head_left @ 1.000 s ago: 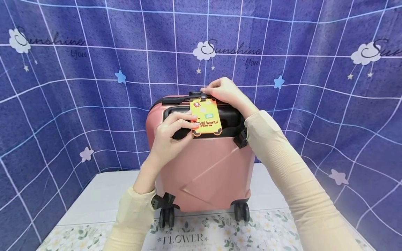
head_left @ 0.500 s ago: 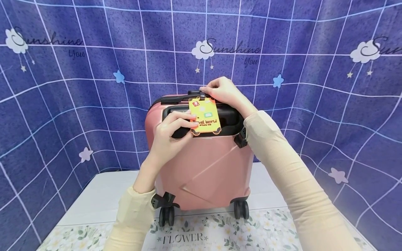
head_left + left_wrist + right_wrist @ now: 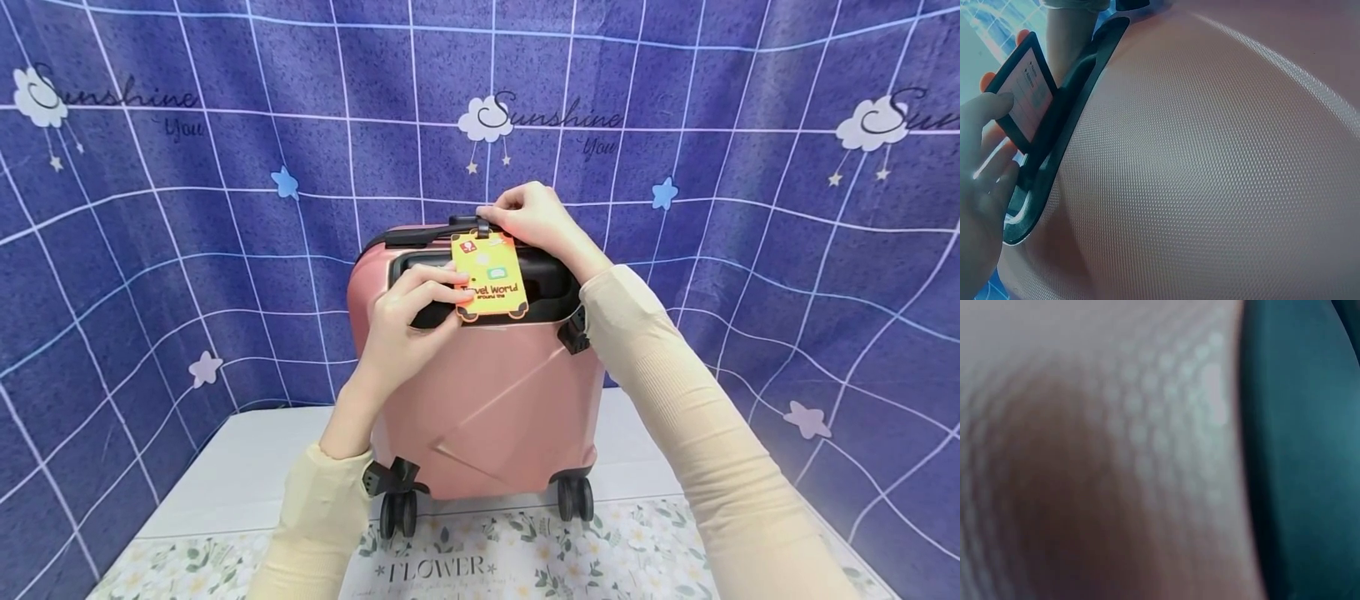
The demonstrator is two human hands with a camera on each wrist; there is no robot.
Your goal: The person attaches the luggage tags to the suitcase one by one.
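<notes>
A yellow luggage tag [image 3: 491,271] printed "Travel World" hangs by a short black strap [image 3: 483,227] at the top handle [image 3: 420,238] of a pink suitcase [image 3: 498,408]. My left hand [image 3: 401,321] pinches the tag at its lower left edge, fingers on the printed front. In the left wrist view the thumb presses the back of the tag [image 3: 1030,97], which has a white card in a dark frame. My right hand [image 3: 538,221] is bent over the suitcase top, its fingertips pinching at the strap. The right wrist view has only the textured shell [image 3: 1166,444] and black panel [image 3: 1310,462] close up.
The suitcase stands upright on black wheels [image 3: 576,498], on a white surface [image 3: 255,467] with a flower-printed cloth [image 3: 630,550] in front. A blue gridded curtain [image 3: 225,292] closes off the back and both sides.
</notes>
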